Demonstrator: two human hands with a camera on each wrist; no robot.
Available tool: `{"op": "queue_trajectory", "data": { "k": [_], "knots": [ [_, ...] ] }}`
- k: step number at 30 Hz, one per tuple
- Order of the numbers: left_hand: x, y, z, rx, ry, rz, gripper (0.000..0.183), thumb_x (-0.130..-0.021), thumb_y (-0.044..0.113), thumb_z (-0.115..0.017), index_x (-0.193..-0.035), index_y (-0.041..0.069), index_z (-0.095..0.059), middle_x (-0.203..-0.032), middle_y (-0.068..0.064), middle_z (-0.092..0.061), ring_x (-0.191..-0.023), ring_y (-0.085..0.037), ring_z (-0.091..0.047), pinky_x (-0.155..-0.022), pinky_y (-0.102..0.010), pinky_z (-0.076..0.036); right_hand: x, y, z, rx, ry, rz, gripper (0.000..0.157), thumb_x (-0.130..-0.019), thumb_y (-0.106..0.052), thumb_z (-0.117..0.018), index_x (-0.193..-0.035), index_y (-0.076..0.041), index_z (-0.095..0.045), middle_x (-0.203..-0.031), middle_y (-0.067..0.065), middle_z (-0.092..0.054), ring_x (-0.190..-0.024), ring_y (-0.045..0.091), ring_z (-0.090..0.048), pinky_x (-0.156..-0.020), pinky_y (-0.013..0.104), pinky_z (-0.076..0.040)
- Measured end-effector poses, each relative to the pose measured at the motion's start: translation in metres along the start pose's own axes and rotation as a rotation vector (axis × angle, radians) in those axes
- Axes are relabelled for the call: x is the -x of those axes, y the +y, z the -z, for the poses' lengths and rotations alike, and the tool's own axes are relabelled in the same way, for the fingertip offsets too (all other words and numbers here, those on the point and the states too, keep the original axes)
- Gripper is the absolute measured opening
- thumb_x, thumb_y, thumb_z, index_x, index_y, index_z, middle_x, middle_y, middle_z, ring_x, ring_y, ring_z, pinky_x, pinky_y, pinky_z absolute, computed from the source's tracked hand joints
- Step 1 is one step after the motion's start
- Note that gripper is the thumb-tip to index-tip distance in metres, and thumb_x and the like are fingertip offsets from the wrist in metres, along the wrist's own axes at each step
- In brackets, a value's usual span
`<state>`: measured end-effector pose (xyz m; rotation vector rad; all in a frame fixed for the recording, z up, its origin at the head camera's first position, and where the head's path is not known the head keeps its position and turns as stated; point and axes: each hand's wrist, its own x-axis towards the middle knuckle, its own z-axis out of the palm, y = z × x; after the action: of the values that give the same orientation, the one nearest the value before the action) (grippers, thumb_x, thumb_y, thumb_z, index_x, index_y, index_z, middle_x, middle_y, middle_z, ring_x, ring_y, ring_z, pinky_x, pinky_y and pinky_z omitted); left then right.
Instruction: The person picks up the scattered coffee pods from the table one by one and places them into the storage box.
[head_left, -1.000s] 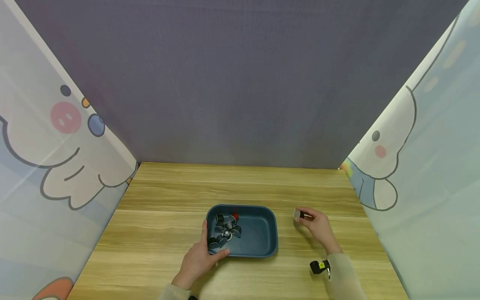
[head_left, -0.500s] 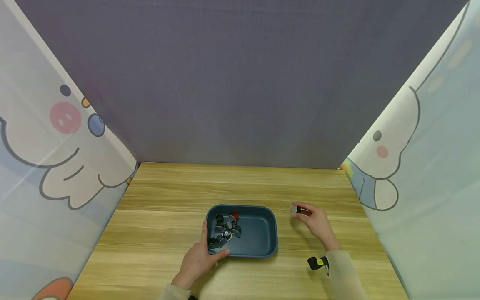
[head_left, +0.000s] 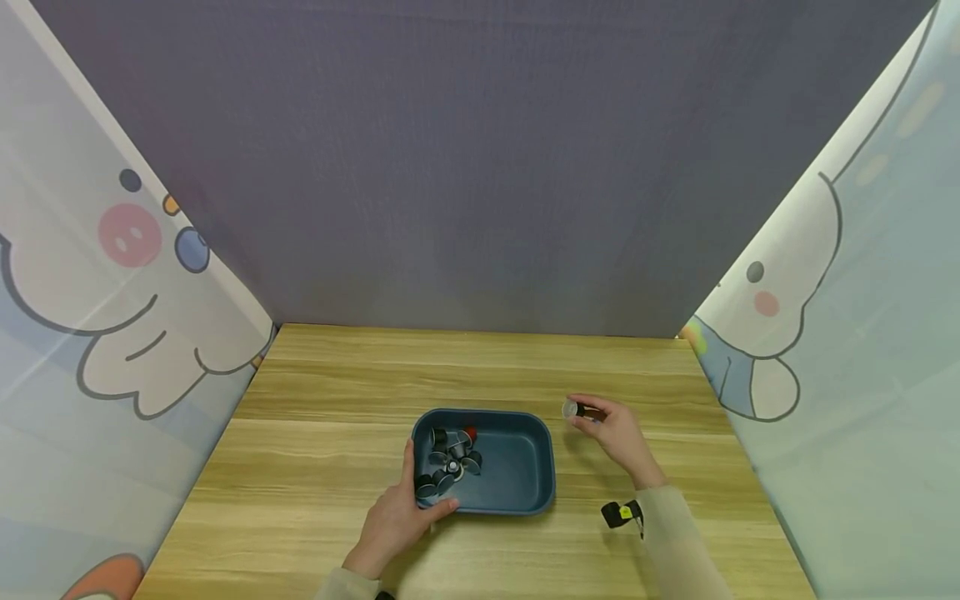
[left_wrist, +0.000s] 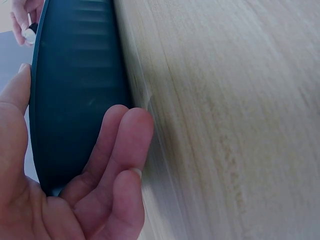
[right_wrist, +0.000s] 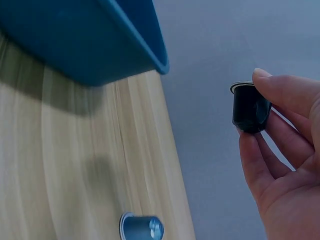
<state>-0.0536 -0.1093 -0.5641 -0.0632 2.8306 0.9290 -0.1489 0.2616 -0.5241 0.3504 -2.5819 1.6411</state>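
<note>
A blue rectangular tray sits on the wooden table, holding several coffee capsules, mostly dark, one red, grouped on its left side. My left hand grips the tray's near-left corner; in the left wrist view the thumb lies at the rim and the other fingers are bent by the outer wall. Right of the tray, my right hand pinches a black coffee capsule above the table, its pale lid facing left in the head view.
A blue-grey capsule lies on the table in the right wrist view; I cannot make it out in the head view. A dark grey curtain stands behind the table, with printed cloth panels on both sides.
My right hand has moved left and away from me with the black coffee capsule, toward the tray's far-right corner. The left hand and tray stay where they were.
</note>
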Motion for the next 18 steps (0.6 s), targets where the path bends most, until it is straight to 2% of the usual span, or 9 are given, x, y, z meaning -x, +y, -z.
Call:
{"op": "queue_trajectory", "data": {
  "k": [9, 18],
  "knots": [
    [-0.001, 0.000, 0.001, -0.007, 0.003, -0.007, 0.128, -0.073, 0.068, -0.076, -0.161, 0.012, -0.002, -0.083, -0.018, -0.066, -0.067, -0.024, -0.061, -0.055, -0.041, -0.044, -0.015, -0.016, -0.018, -0.042, -0.025, -0.038, 0.039, -0.087, -0.011, -0.078, -0.124, -0.004, -0.070, -0.124, 0.016, -0.066, -0.110, 0.034, -0.065, -0.080, 0.030, -0.055],
    [-0.001, 0.000, 0.002, -0.015, -0.001, -0.014, 0.129, -0.073, 0.069, -0.076, -0.161, 0.011, -0.001, -0.083, -0.018, -0.066, -0.067, -0.024, -0.061, -0.055, -0.042, -0.044, -0.035, -0.029, -0.041, -0.141, -0.034, 0.010, 0.040, -0.088, -0.002, -0.075, -0.126, 0.006, -0.065, -0.127, 0.022, -0.063, -0.113, 0.039, -0.062, -0.081, 0.029, -0.054]
  ]
}}
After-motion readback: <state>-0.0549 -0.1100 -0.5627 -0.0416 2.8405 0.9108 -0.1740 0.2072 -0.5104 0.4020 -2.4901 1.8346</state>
